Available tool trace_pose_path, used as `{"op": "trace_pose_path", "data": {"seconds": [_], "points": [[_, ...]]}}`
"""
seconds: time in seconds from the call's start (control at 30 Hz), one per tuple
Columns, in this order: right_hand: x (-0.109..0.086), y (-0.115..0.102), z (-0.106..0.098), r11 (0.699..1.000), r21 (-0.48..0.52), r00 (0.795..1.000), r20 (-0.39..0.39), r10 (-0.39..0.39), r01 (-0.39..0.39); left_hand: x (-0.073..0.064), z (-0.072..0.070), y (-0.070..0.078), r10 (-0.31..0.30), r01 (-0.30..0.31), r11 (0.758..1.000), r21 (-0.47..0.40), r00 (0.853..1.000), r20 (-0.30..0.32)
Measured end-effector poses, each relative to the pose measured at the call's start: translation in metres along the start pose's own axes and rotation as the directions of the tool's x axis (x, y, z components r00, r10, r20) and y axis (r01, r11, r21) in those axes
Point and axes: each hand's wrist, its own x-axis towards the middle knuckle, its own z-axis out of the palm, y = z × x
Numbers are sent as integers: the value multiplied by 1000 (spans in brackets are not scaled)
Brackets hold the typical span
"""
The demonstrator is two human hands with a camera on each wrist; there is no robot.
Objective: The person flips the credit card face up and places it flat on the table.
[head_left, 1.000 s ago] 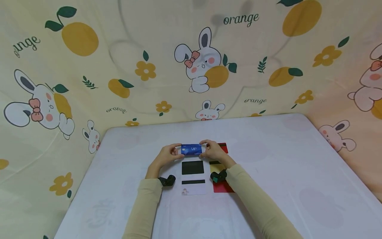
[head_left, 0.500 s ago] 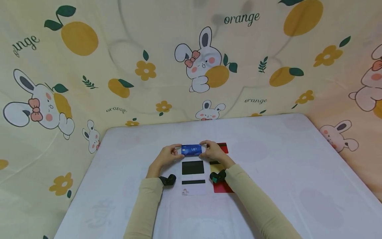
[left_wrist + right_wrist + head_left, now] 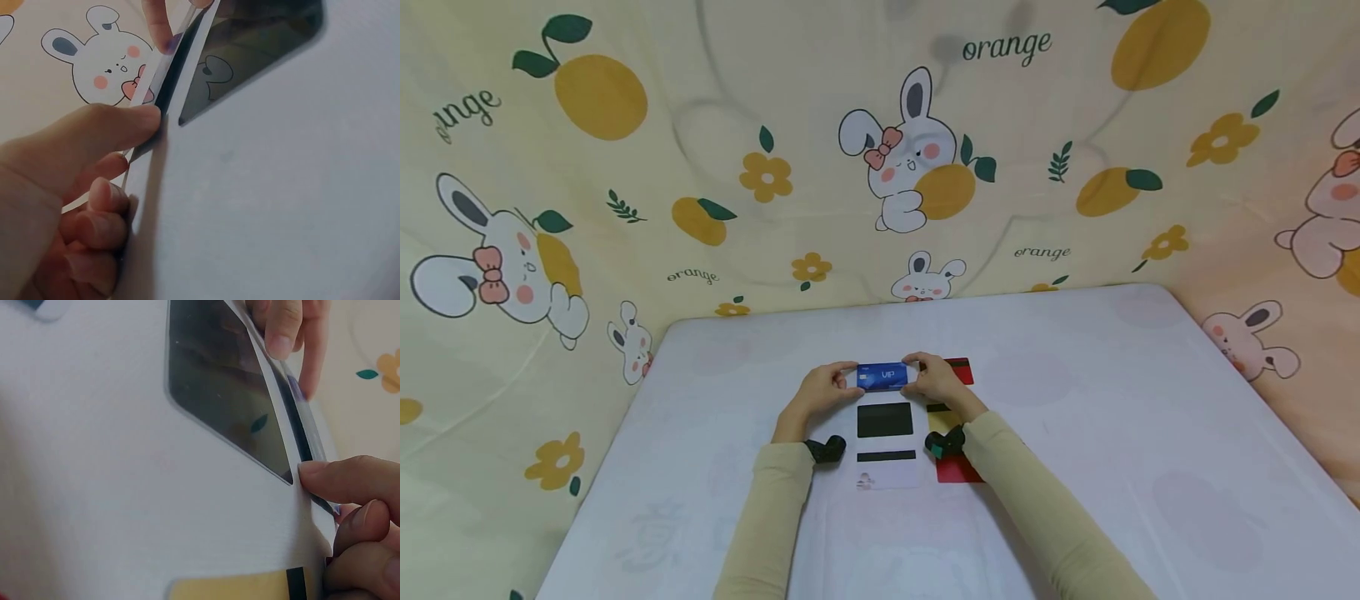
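A blue card printed "VIP" [image 3: 882,377] is held between both hands at the far end of the card layout. My left hand [image 3: 820,390] pinches its left end between thumb and fingers. At the right end, my right hand [image 3: 942,383] pinches it the same way. Both wrist views show this card nearly edge-on, tilted up, with a dark stripe [image 3: 175,72] along it. Just nearer than it lies a glossy black card [image 3: 884,420], flat on the table. Below that is a white card with a black stripe [image 3: 886,472].
A second column stands to the right, partly covered by my right hand and sleeve: a red card [image 3: 962,372], a gold card [image 3: 943,420] and another red card [image 3: 958,470]. The white table [image 3: 1075,433] meets a cream curtain [image 3: 820,217] printed with rabbits and oranges.
Both forearms have drifted slightly toward each other. The blue card stays in both hands at nearly the same spot, and the other cards have not moved.
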Motion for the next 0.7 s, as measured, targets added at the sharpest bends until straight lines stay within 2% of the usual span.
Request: {"op": "trace_pose_path", "data": {"seconds": [0.3, 0.5, 0.7], "points": [[-1, -3, 1, 999, 22, 999, -15, 32, -31, 1, 1, 1, -35, 35, 999, 29, 999, 5], [-1, -3, 2, 999, 33, 999, -24, 36, -36, 1, 2, -1, -32, 32, 999, 29, 999, -7], [0, -2, 3, 1000, 1, 999, -35, 24, -24, 2, 3, -4, -28, 28, 999, 15, 1000, -6]]}}
